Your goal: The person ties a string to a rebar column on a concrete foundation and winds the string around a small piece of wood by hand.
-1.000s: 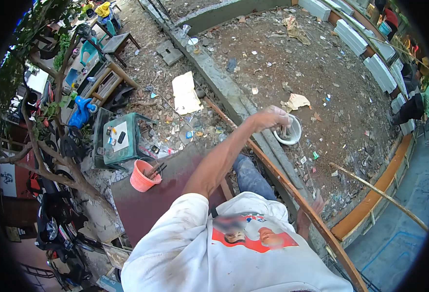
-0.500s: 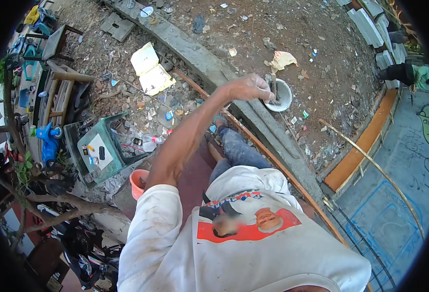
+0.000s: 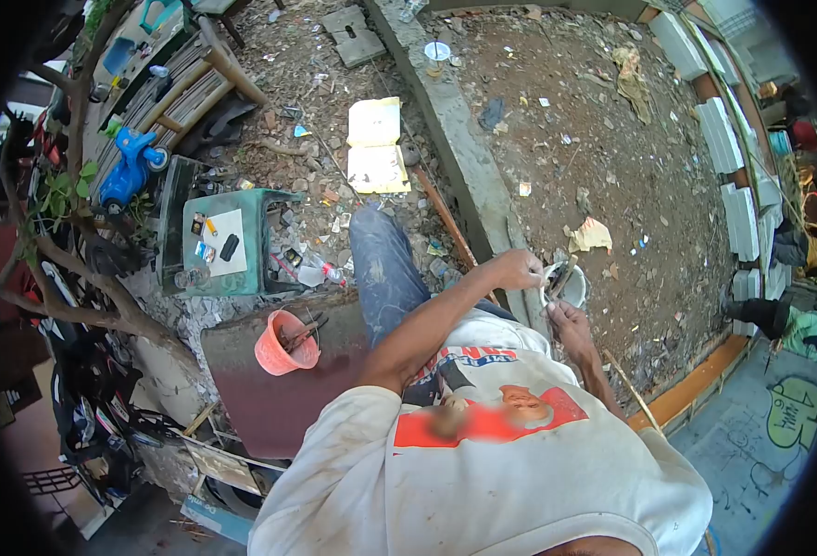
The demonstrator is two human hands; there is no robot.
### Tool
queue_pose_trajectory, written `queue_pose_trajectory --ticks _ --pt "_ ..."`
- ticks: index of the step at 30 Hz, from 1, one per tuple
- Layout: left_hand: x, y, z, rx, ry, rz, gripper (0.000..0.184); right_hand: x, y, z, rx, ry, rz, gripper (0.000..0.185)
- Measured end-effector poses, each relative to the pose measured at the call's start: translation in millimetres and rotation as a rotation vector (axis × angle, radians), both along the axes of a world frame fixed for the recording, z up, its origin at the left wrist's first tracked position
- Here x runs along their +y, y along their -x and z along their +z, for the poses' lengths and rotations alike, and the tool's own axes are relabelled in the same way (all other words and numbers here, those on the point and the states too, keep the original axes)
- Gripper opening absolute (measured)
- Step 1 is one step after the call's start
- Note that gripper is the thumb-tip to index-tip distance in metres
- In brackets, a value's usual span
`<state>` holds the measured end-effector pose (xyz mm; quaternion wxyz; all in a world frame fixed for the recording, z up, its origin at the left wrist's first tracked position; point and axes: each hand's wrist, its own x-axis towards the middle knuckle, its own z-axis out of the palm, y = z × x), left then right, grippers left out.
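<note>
A white bucket with a grey-stained inside stands beyond my torso, beside the concrete beam. The worn handle of a tool leans up out of it; its lower end is hidden. My left hand is closed at the bucket's left side, fingers bent in a pinch. Whatever it holds is too small to make out. Just below, my right hand has its fingers bent at the bucket's near rim and appears to grip it.
The low concrete beam runs past littered soil. An orange bucket with tools inside stands on a dark red surface. A green plastic stool holds small items. Opened yellowish paper lies on rubble. A person's dark-clothed leg shows at right.
My view has turned and shifted, so the scene sits differently. My right hand has come into view at the bucket. My left hand stays closed beside it. The orange bucket shows fully now.
</note>
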<state>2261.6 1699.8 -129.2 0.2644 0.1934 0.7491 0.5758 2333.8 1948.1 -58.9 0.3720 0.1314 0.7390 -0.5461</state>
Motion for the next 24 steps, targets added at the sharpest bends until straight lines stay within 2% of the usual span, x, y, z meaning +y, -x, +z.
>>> queue_pose_trajectory --ticks 1,3,4,5,7,8,9,10,12,13,14,15,18,20,21,22,24 --pt "-24 3 -6 0.005 0.005 0.017 0.035 -7 9 -14 0.005 0.005 0.017 0.029" --pt "-84 12 -18 0.049 0.032 0.123 0.044 -31 43 -38 0.072 -0.009 -0.105 0.030" --pt "-124 16 -23 0.000 0.016 0.212 0.047 -50 62 -36 0.156 -0.085 -0.046 0.030" --pt "-170 17 -30 -0.049 -0.001 0.295 0.051 -69 79 -44 0.167 -0.076 -0.045 0.030" --pt "-276 19 -49 -0.166 0.018 0.357 0.049 -99 115 -75 0.220 -0.246 -0.025 0.028" --pt "-329 16 -68 -0.139 0.061 0.438 0.046 -110 129 -93 0.123 -0.261 -0.055 0.030" --pt "-380 6 -102 -0.073 0.104 0.573 0.044 -119 135 -106 0.125 -0.267 -0.063 0.030" --pt "-431 -4 -93 -0.159 0.163 0.699 0.042 -136 146 -122 0.067 -0.334 -0.096 0.031" --pt "-521 -46 -135 -0.311 0.294 1.040 0.043 -171 172 -135 -0.017 -0.443 -0.118 0.033" --pt "-558 -75 -154 -0.239 0.403 1.184 0.042 -185 185 -134 -0.030 -0.457 -0.112 0.033" --pt "-595 -101 -157 -0.318 0.373 1.263 0.040 -199 196 -133 -0.001 -0.416 -0.123 0.033" --pt "-629 -120 -150 -0.324 0.385 1.246 0.040 -219 211 -135 0.035 -0.365 -0.142 0.035" --pt "-690 -166 -133 -0.645 0.276 1.387 0.016 -298 268 -94 0.097 -0.316 -0.172 0.036" --pt "-719 -170 -134 -0.760 0.280 1.368 0.017 -337 307 -102 0.271 -0.357 -0.139 0.039" --pt "-733 -166 -136 -0.866 0.280 1.360 0.019 -369 328 -83 0.290 -0.321 -0.101 0.040" --pt "-737 -157 -137 -0.866 0.252 1.412 0.018 -404 347 -54 0.309 -0.286 -0.064 0.041" --pt "-740 -132 -134 -0.884 0.175 1.425 0.016 -457 384 -31 0.325 -0.245 -0.069 0.040"
